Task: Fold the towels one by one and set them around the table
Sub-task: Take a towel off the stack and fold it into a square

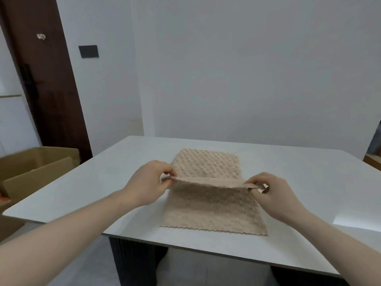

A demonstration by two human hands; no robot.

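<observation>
A beige towel (212, 205) with a bumpy dotted texture lies in the middle of the white table (99, 182). My left hand (148, 182) pinches the towel's left corner and my right hand (270, 195) pinches its right corner. Both corners are lifted a little above the table, so one edge of the towel hangs between my hands over the rest of it. The far part lies flat beyond my hands. The near zigzag-cut edge rests close to the table's front edge.
Open cardboard boxes (37, 170) stand on the floor left of the table. A dark wooden door (47, 79) is at the back left, a white wall behind the table. A dark object (374, 149) shows at the right border.
</observation>
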